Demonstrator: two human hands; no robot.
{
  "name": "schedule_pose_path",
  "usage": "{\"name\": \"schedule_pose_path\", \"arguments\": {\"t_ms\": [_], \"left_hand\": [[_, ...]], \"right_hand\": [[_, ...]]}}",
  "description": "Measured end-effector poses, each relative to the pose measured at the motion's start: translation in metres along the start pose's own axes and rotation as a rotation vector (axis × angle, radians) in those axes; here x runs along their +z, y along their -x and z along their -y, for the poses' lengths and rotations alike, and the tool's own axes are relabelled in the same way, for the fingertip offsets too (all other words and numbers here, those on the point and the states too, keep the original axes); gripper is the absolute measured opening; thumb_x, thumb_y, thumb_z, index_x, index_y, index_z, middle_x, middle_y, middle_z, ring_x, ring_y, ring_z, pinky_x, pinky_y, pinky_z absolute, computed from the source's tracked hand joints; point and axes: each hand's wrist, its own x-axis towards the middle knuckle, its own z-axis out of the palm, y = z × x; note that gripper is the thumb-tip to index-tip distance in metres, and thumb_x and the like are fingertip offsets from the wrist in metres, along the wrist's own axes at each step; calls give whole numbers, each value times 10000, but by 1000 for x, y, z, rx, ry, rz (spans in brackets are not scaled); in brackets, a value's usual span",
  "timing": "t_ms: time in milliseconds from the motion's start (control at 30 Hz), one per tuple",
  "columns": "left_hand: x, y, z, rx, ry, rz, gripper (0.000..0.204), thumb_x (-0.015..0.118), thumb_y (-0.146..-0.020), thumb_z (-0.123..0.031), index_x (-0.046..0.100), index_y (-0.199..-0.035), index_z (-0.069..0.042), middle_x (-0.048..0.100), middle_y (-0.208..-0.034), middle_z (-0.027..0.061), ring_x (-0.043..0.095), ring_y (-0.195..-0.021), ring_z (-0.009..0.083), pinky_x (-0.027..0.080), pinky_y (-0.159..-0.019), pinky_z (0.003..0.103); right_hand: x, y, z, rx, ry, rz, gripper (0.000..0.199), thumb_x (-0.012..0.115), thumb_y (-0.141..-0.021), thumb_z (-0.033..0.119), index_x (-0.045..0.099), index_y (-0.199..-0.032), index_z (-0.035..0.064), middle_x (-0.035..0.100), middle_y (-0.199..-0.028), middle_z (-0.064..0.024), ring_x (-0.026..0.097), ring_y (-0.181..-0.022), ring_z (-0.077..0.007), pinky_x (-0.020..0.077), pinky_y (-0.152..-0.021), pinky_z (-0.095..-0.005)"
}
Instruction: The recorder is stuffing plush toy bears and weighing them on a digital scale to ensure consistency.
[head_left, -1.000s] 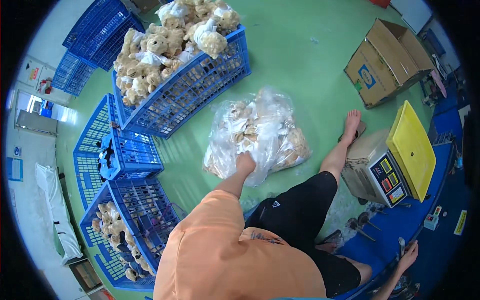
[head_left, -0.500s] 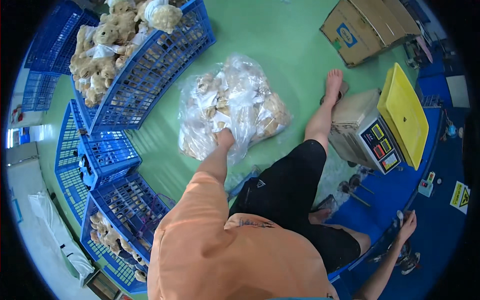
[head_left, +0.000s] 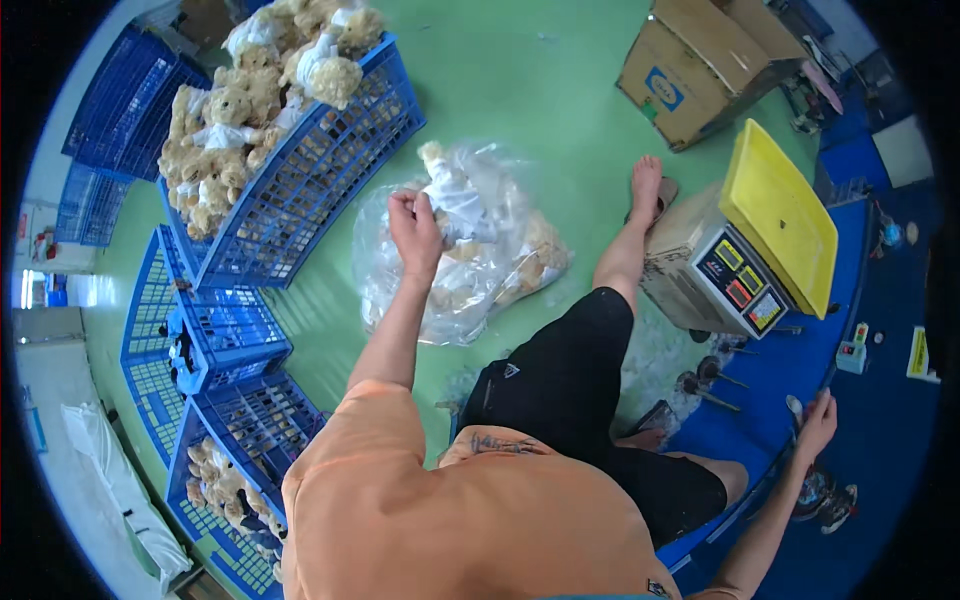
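Fingers (head_left: 405,212) of the left hand (head_left: 413,232) clenched on a gathered fold of the clear plastic bag (head_left: 470,250); grip sits at the bag's near-left top edge. Bag lies on the green floor (head_left: 520,90), just ahead of the seated person's knee, stuffed with tan plush toys in white shirts. Left arm stretched forward from the orange shirt (head_left: 470,510).

Right hand (head_left: 817,425) low at the right, out by the blue platform edge (head_left: 880,470); appears to rest near a small metal object, fingers partly curled. Whether it grips anything — cannot tell.

Step in hand, by my reading: getting hold of the bag's mouth, either to lift it or to pull it nearer. Next move likely calls for a firm bunching of the film so it doesn't slip or tear under the load, and possibly a second hand.

Just right of the bag: bare foot (head_left: 646,185), then a weighing scale (head_left: 755,245) with yellow pan. Left: blue plastic crates, nearest (head_left: 235,440) partly filled with plush. Farther out, a large crate (head_left: 300,160) heaped with the same toys. Far right, cardboard box (head_left: 705,65).
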Motion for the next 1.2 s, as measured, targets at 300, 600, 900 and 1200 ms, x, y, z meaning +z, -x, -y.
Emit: {"name": "schedule_pose_path", "arguments": {"t_ms": [300,600,900,1200], "left_hand": [[86,100,-185,-193,735,536,57,545,-980,-100,512,-1013,-66,476,-851,-8,429,-729,66,374,-692,189],[129,205,-202,-478,589,1207,111,551,-1000,-151,537,-1070,-65,528,-910,14,479,-775,84,413,-723,208],[164,254,-215,-1323,496,1473,296,575,-995,-202,596,-1221,-11,662,-1117,86,623,-949,144,504,-824,262],[206,259,-203,-807,288,1709,384,596,-980,-241,588,-1263,19,659,-1156,112,629,-995,175,510,-859,267]], "right_hand": [[123,132,162,100,-1108,788,460,468,-1044,310,498,-1360,-23,657,-1177,-174,645,-1012,-231,503,-916,-352],[94,142,127,181,-1323,248,225,634,-955,124,638,-1122,-28,684,-1031,-119,655,-859,-147,543,-721,-274],[62,161,62,-885,-322,432,207,712,-841,179,665,-1004,60,677,-967,-60,618,-928,-264,480,-937,-410],[35,169,62,-832,-239,449,258,686,-830,107,667,-1085,67,684,-999,-84,625,-883,-233,505,-881,-384]]}}
